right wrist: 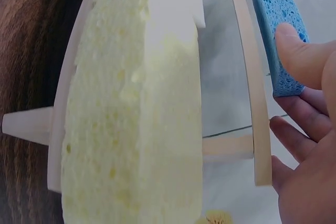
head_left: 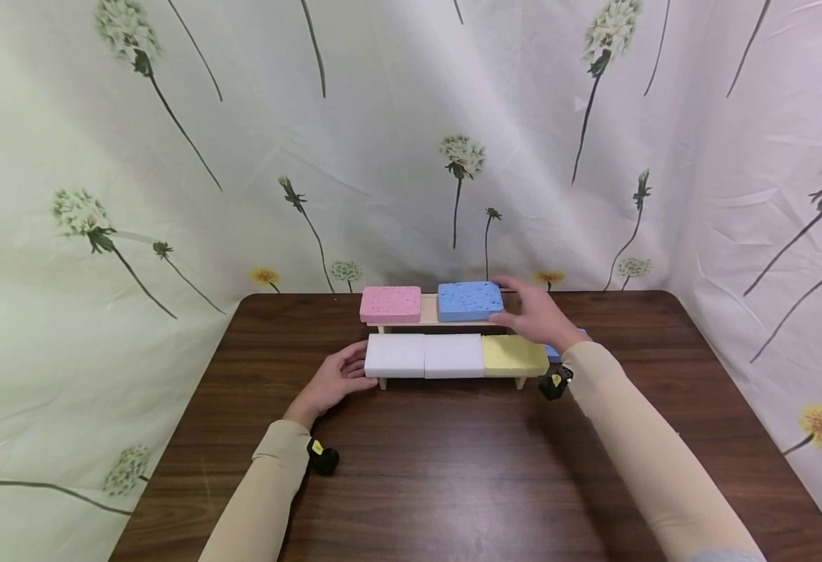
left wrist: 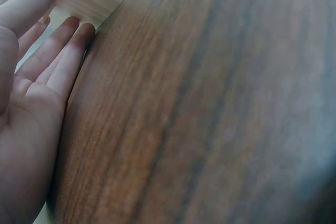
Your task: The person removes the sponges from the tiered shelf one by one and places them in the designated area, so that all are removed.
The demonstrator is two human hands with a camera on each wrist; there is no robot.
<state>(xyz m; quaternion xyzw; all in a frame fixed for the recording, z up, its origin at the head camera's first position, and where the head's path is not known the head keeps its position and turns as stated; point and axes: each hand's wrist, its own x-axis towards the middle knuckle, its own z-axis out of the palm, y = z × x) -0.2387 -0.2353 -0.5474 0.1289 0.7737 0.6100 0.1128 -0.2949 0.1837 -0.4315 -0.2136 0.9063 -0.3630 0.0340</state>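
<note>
My right hand [head_left: 533, 312] pinches the right end of a blue sponge [head_left: 470, 301] on the back wooden shelf [head_left: 429, 310]. In the right wrist view, its thumb lies on one face of the sponge and the fingers reach round the other. At the left end of the front wooden shelf, my left hand [head_left: 333, 381] holds that end between thumb and fingers, beside a white sponge [head_left: 394, 356]. Its fingertips meet pale wood [left wrist: 89, 1] in the left wrist view. A second white sponge [head_left: 453, 356] and a yellow sponge [head_left: 515, 355] continue the front row.
A pink sponge [head_left: 390, 304] sits at the left of the back shelf. Another blue piece [head_left: 553, 353] shows partly behind the right wrist. Everything stands on a dark wood table [head_left: 418, 476], with a flower-print curtain [head_left: 396, 156] close behind.
</note>
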